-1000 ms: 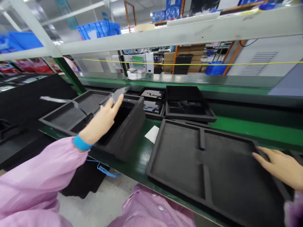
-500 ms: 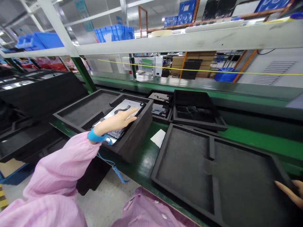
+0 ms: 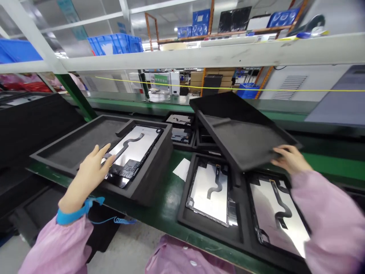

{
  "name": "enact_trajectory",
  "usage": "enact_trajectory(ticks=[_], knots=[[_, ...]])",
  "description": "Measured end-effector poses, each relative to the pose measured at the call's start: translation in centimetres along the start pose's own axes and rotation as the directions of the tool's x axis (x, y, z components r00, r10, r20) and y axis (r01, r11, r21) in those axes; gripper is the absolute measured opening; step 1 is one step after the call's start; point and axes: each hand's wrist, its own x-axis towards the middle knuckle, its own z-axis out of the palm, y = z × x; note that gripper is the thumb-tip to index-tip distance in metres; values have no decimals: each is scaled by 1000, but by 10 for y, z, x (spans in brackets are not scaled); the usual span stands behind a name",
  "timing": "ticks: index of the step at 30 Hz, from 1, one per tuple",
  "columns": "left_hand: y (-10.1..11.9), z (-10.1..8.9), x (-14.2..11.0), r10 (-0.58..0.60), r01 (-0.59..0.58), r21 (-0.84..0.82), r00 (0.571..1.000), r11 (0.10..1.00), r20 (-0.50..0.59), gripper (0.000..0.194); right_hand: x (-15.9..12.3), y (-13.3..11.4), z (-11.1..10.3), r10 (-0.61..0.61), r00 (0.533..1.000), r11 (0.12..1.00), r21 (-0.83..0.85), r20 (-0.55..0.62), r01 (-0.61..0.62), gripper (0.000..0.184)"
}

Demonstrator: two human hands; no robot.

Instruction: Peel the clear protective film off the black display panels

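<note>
Black foam tray [image 3: 242,139] is pinched at its edge by the right hand [image 3: 292,158] and tilts above a lower tray [image 3: 211,230], where two panels [image 3: 209,194] lie; the left hand [image 3: 89,173] has fingers spread beside another panel [image 3: 139,146], lying in the left tray [image 3: 88,140]; white paper [image 3: 181,169] lies between, on green bench [image 3: 167,196].

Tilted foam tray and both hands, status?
Right hand holding tilted foam tray by edge. Left hand at edge of near-left display panel, grip unclear. Right sleeve hides part of rightmost display panel.
</note>
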Motion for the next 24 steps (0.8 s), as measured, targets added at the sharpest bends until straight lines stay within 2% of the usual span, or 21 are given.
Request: enact_trajectory(ticks=[3, 5, 7, 8, 10, 12, 13, 14, 16, 18, 20, 22, 24], knots=[[29, -6, -26, 117, -131, -108, 986, 986, -120, 45, 8, -23, 76, 25, 1000, 991, 135, 14, -27, 27], [48, -5, -51, 267, -304, -257, 949, 917, -171, 39, 13, -32, 116, 60, 998, 985, 161, 18, -62, 28], [63, 2, -75, 440, -435, -429, 893, 792, -96, 39, 17, -35, 142, 90, 995, 985, 146, 48, -96, 29], [71, 8, -83, 493, -435, -509, 870, 742, -25, 40, 19, -35, 149, 100, 994, 986, 129, 53, -106, 29], [86, 25, -89, 538, -334, -649, 832, 683, 138, 40, 22, -33, 151, 103, 995, 991, 86, 14, -103, 29], [106, 50, -77, 530, -174, -764, 812, 622, 246, 38, 25, -29, 143, 83, 991, 996, 43, -103, -79, 33], [119, 65, -65, 522, -94, -816, 808, 571, 272, 38, 26, -27, 136, 69, 982, 998, 23, -179, -66, 38], [133, 82, -50, 514, -71, -835, 816, 545, 266, 38, 28, -24, 129, 61, 966, 998, 8, -253, -61, 42], [163, 120, -14, 453, -40, -839, 855, 542, 252, 39, 34, -16, 115, 79, 932, 996, 0, -353, -85, 49], [194, 157, 21, 352, -17, -815, 907, 579, 231, 40, 43, -6, 103, 137, 932, 990, 30, -335, -134, 46], [219, 189, 47, 288, -16, -780, 934, 626, 212, 40, 52, 3, 95, 190, 954, 981, 80, -230, -176, 37], [236, 213, 61, 265, -35, -744, 945, 667, 192, 42, 59, 11, 91, 204, 970, 974, 129, -132, -187, 32], [244, 230, 65, 259, -62, -712, 950, 699, 172, 41, 62, 15, 88, 201, 976, 969, 162, -81, -187, 31]])
